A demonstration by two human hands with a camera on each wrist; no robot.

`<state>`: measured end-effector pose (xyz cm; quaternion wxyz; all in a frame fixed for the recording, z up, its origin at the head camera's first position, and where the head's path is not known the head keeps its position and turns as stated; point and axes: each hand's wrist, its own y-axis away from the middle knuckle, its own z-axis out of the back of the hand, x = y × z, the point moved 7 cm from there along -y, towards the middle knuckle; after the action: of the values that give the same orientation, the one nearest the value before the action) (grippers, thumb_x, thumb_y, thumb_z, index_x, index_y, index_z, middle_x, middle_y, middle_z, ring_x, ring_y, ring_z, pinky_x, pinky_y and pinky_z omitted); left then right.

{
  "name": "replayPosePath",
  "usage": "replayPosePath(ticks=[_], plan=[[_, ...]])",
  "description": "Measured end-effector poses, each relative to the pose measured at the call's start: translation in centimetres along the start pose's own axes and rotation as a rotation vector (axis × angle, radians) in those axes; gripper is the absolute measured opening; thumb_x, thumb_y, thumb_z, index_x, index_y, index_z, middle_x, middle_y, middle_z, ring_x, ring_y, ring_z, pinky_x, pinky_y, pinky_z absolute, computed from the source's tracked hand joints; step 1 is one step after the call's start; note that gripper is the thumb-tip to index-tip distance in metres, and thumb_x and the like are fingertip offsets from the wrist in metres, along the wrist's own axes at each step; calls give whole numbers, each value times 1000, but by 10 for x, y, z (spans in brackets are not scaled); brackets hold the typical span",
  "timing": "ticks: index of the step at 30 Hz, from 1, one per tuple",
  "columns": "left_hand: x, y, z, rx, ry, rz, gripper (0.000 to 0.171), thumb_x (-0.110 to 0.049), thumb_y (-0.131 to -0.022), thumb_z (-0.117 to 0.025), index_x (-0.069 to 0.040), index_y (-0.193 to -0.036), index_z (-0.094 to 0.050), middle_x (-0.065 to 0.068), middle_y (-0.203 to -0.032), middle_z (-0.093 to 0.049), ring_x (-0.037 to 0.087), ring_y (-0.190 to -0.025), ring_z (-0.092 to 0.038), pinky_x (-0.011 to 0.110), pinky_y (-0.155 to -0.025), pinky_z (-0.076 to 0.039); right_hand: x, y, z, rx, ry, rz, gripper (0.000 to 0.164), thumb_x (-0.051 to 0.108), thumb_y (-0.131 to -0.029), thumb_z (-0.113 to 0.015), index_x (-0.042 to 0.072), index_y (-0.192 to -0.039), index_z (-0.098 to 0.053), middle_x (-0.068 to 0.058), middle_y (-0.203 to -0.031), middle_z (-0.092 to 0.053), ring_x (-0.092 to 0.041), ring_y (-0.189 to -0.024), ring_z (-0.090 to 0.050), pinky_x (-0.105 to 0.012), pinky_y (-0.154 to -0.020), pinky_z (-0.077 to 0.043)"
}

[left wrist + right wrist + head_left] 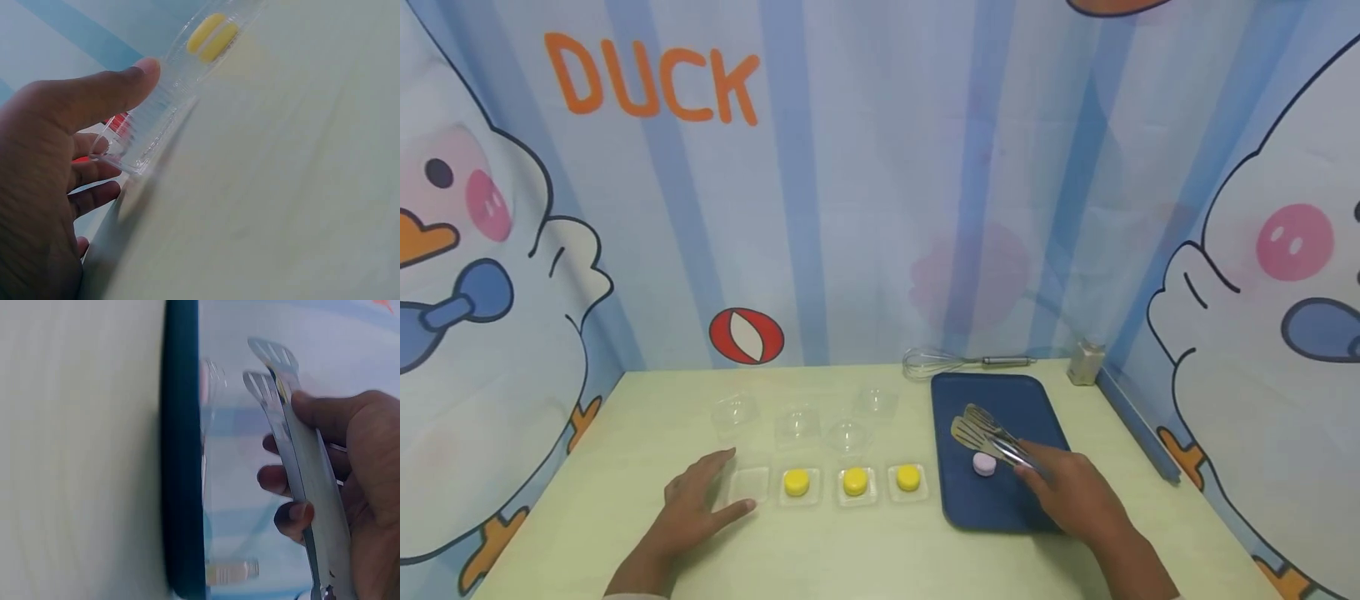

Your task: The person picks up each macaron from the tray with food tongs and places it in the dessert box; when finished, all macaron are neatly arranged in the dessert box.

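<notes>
At the far left of the work, the left hand (pixel 700 504) lies low over the counter (pixel 820 554), its grip spread wide, with the thumb and fingers on either side of a see-through base (pixel 749 485) and holding nothing; whether a fingertip touches the plastic I cannot tell. To the right, three more such bases run in a row, bearing a first yellow cookie (pixel 797 482), a second yellow cookie (pixel 855 481) and a third yellow cookie (pixel 908 477). Clear domed lids (pixel 797 425) stand loosely scattered behind them. Farther right, a whisk (pixel 966 362) lies crosswise at the back, its handle pointing right, behind a blue tray (pixel 992 514) whose long side runs front to back. A flat, round lilac cookie (pixel 984 464) sits on the tray. The tongs (pixel 1000 442) are held above it, their long axis slanting away and leftward, slotted heads slightly parted at the far left end. The right hand (pixel 1075 492) holds them, its grip curled around both arms. A small shaker (pixel 1086 362) stands behind, near the back right corner.
</notes>
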<state>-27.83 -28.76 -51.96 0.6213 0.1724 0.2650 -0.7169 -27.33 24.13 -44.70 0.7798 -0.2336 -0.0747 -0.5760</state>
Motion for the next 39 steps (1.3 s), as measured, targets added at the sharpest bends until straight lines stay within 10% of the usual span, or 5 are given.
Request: replayPosePath(ticks=[39], plan=[[2,-4,-3,75,-21,55,93,-55,-98,-76,1,-163,-38,31,-168,-42,54,-157,-34,79,-121,-19,-35,11,1,50,-58,79,36,18,-99,-80,2,-131,-77,-19,-122,-82,-41,-111,-80,-57,-93,-64]])
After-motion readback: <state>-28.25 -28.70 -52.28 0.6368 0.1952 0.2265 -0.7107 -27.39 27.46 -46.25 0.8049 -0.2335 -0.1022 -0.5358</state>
